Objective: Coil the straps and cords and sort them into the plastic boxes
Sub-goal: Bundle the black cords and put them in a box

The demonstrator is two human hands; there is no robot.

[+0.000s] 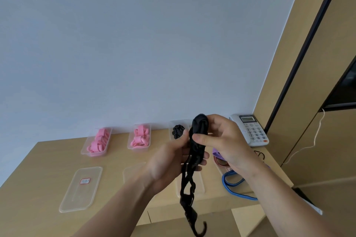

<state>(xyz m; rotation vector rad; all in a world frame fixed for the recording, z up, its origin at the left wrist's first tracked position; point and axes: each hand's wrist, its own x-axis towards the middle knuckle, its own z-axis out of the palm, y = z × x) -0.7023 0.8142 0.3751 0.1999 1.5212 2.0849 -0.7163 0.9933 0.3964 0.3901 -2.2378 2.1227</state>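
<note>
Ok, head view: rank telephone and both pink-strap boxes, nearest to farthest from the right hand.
1. Telephone, just right of the right hand.
2. Right pink-strap box, to its left.
3. Left pink-strap box, farthest left.

cam: head, single view | from: above desk (48,159) near edge | faces: forward-down toward wall (134,44) behind desk | range: close

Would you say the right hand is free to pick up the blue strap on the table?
Probably not yet: the right hand grips the half-coiled black strap, shared with the left hand. The blue strap lies on the table beside its wrist, so the way looks clear once it lets go.
</note>
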